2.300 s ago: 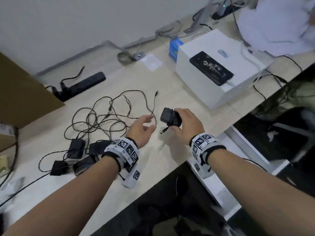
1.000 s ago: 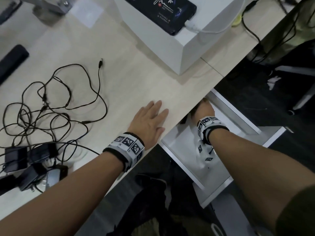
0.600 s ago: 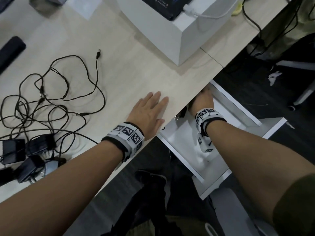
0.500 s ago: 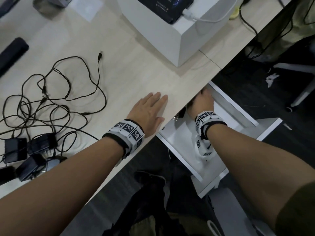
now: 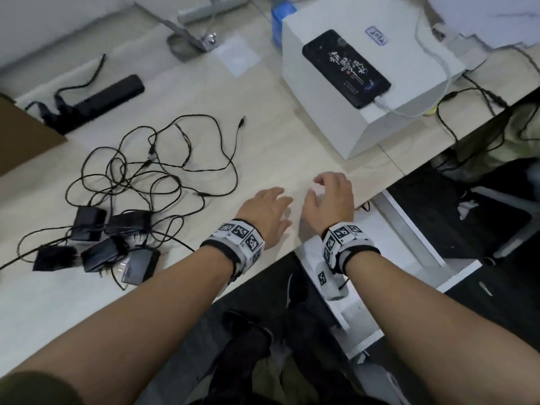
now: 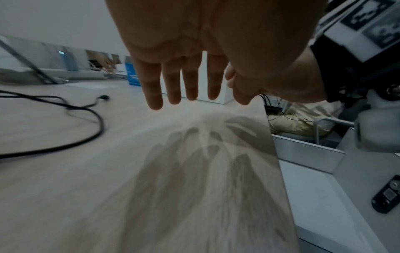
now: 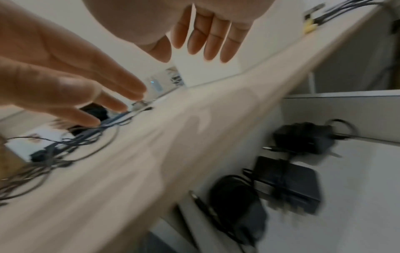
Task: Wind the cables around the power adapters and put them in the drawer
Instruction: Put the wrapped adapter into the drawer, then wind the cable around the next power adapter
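Several black power adapters [image 5: 111, 241] lie in a cluster at the desk's left, their black cables [image 5: 152, 171] tangled loose behind them. My left hand [image 5: 268, 206] hovers flat just above the desk near its front edge, fingers [image 6: 179, 82] straight and empty. My right hand [image 5: 330, 194] is beside it over the desk edge, fingers [image 7: 205, 39] relaxed, holding nothing. The white drawer [image 5: 409, 238] stands pulled out below the desk at the right. Three wound adapters lie in the drawer in the right wrist view: one [image 7: 303, 137] at the back, two [image 7: 288, 183] [image 7: 238, 202] nearer.
A white box [image 5: 409, 83] with a charging phone [image 5: 344, 68] stands at the back right. A black power strip [image 5: 99, 100] and a cardboard piece [image 5: 23, 135] are at the back left. A small black device [image 6: 387, 195] lies in the drawer.
My right hand carried a wound adapter into the drawer, left it there and came back up over the desk edge empty. My left hand stayed near the front edge and lifted slightly.
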